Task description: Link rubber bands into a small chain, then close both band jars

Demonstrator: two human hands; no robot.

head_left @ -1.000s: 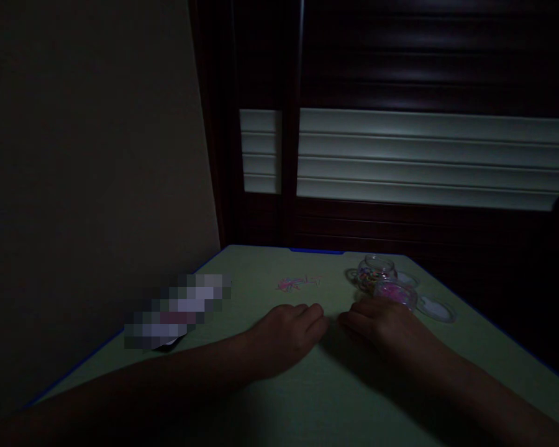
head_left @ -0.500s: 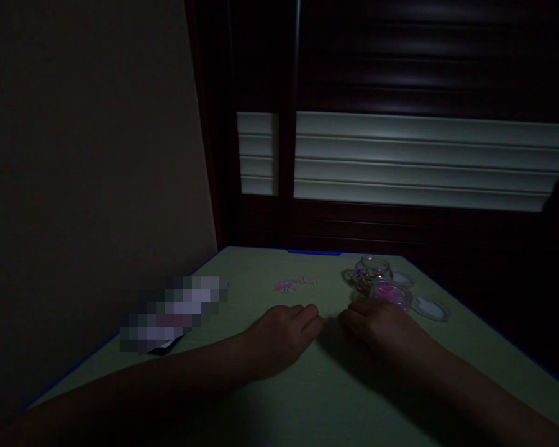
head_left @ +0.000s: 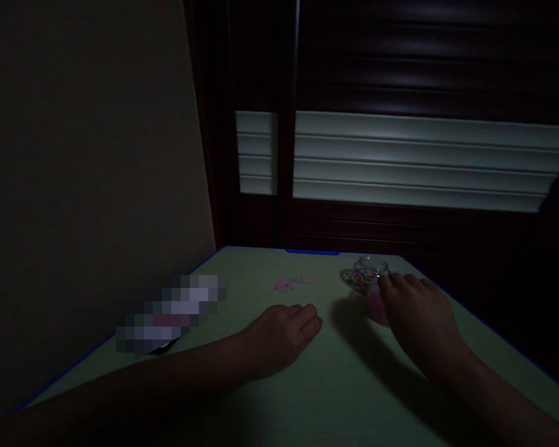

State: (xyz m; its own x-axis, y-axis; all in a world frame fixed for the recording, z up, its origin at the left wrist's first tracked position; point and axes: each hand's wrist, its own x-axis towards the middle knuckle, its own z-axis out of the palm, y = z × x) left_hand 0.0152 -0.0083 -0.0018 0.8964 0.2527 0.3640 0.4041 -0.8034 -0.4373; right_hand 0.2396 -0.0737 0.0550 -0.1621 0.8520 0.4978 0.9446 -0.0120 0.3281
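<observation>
My left hand [head_left: 282, 340] is on the table with its fingers curled together. Whatever it may hold is hidden or too small to make out. Over the mouth of a clear jar with pink contents [head_left: 376, 308] is my right hand [head_left: 419, 310], fingers bent downward and their tips out of sight. Just behind that jar stands a second clear jar [head_left: 368, 276] of small multicoloured pieces. Beyond my left hand, a little cluster of thin pink strands or pieces [head_left: 292, 284] lies flat on the table.
The pale green table [head_left: 307, 397] has a blue edge. A blurred-out flat object [head_left: 172, 316] rests on its left side. A plain wall [head_left: 93, 136] borders the left, and dark panelling with light slats [head_left: 414, 161] stands behind. The light is dim.
My right hand has moved right and up, from beside the pink jar to over its mouth, and now covers the lids beside it. My left hand has hardly moved.
</observation>
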